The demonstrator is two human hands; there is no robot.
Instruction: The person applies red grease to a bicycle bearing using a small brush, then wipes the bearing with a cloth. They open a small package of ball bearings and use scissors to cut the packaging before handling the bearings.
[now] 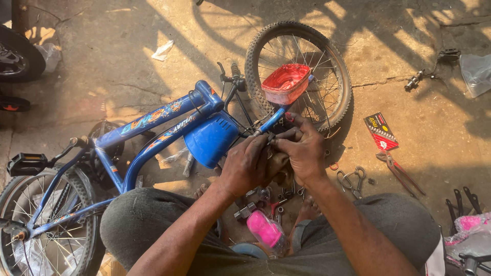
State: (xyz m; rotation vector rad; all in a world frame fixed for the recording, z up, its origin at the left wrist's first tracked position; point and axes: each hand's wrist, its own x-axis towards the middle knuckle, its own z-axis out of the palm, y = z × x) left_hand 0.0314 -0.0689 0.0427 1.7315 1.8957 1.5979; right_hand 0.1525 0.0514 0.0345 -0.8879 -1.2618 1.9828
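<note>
Near the blue bicycle's fork, left hand and right hand clamp fingers together on a small dark greasy part; likely stiff, slippery; best pinched at its edges.

one blue bicycle, two hands, one red tub

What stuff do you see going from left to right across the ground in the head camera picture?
Black pedal → blue bike frame → left hand → right hand → scissors → red pliers → clear bag.
</note>
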